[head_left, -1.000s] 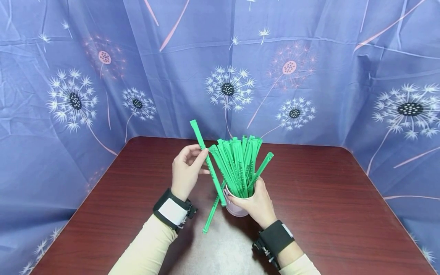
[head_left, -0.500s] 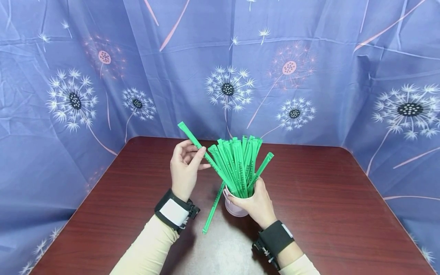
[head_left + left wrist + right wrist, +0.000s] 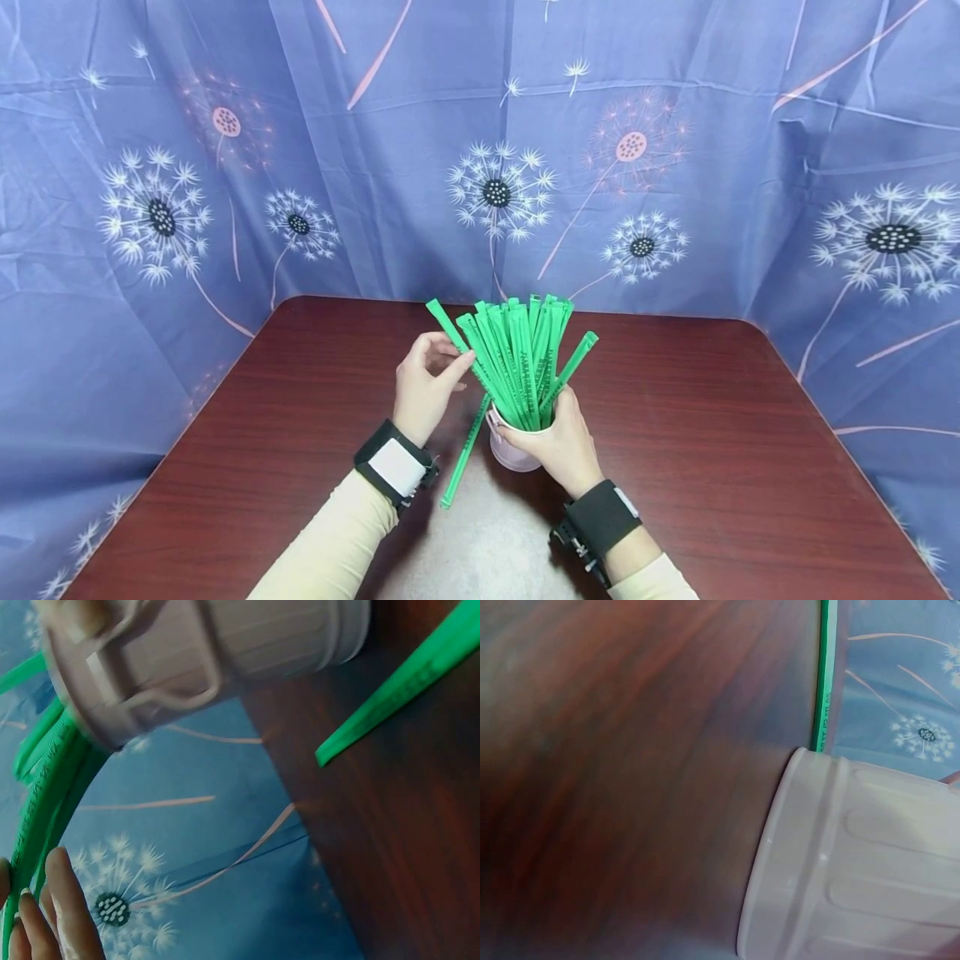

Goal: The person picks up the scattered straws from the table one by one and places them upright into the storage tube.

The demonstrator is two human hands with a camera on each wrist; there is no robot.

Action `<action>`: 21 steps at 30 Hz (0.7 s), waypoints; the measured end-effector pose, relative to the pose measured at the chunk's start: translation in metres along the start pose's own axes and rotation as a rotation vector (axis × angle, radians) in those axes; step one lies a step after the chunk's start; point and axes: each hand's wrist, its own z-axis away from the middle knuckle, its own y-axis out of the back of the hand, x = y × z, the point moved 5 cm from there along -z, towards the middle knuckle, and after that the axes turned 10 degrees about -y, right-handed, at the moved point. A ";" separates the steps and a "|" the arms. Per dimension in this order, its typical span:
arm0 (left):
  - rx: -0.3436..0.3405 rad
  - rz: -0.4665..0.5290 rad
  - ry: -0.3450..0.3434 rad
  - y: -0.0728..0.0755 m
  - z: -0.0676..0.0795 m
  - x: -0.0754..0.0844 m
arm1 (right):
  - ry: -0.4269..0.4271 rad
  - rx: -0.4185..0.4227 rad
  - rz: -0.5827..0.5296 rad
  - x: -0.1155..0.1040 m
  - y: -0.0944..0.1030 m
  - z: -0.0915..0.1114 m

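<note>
On the dark red-brown table (image 3: 675,433), a little nearer the near edge than the far one, the left hand (image 3: 429,383) pinches one wrapped green straw (image 3: 450,332) between thumb and curled fingers. The grip sits on the straw's upper part; its long axis runs from a top end tilted up and to the left, down and to the right toward the mouth of the pale pink cup (image 3: 512,452). In the left wrist view the fingertips (image 3: 64,907) lie against green wrappers, with the ribbed cup wall (image 3: 225,652) just beyond them.

A second green straw (image 3: 465,454) lies loose on the table, leaning from the cup's left side toward the near edge, apart from both hands.

Right of that, the cup holds a fanned bundle of green straws (image 3: 528,358), standing upright and splaying slightly outward. The right hand (image 3: 558,446) wraps its fingers round the cup's side and steadies it; the right wrist view shows only the cup wall (image 3: 855,870) close up, so the fingers cannot be read there.

The left hand is the nearer one to the pinched straw's lower end and the cup's opening lies down and to the right of its fingers.

Against half a second ago, the left hand has come right and lower, and the pinched straw now lies against the bundle's left edge instead of standing clear of it. The right hand and cup have not shifted.
</note>
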 end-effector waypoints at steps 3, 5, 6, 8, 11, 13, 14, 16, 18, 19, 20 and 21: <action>-0.043 -0.084 -0.003 -0.006 0.004 -0.005 | 0.004 -0.005 -0.004 0.000 0.000 0.000; -0.067 -0.129 -0.014 -0.009 0.006 -0.008 | 0.008 -0.006 -0.007 0.000 -0.001 0.000; -0.080 -0.155 -0.021 -0.011 0.007 -0.009 | 0.009 -0.005 -0.005 0.000 -0.001 0.000; -0.103 -0.208 -0.035 -0.013 0.009 -0.011 | 0.012 -0.002 -0.001 0.000 0.000 0.000; -0.139 -0.275 -0.053 -0.016 0.011 -0.014 | 0.012 0.003 0.012 0.000 0.000 0.000; -0.170 -0.299 -0.055 -0.018 0.012 -0.016 | 0.011 0.004 0.015 0.000 0.000 0.000; -0.187 -0.304 -0.052 -0.019 0.012 -0.018 | 0.009 0.004 0.017 0.000 0.000 0.001; -0.219 -0.305 -0.040 -0.020 0.014 -0.022 | 0.007 0.004 0.016 0.000 0.000 0.000; -0.247 -0.282 -0.007 -0.020 0.016 -0.028 | 0.003 0.002 0.016 0.001 0.000 0.000; -0.256 -0.264 0.018 -0.020 0.017 -0.032 | 0.006 0.001 0.013 0.001 0.000 0.000; -0.262 -0.244 0.040 -0.021 0.019 -0.035 | 0.009 0.002 0.013 0.001 0.000 0.000; -0.265 -0.225 0.058 -0.021 0.020 -0.038 | 0.011 0.002 0.012 0.001 0.000 0.000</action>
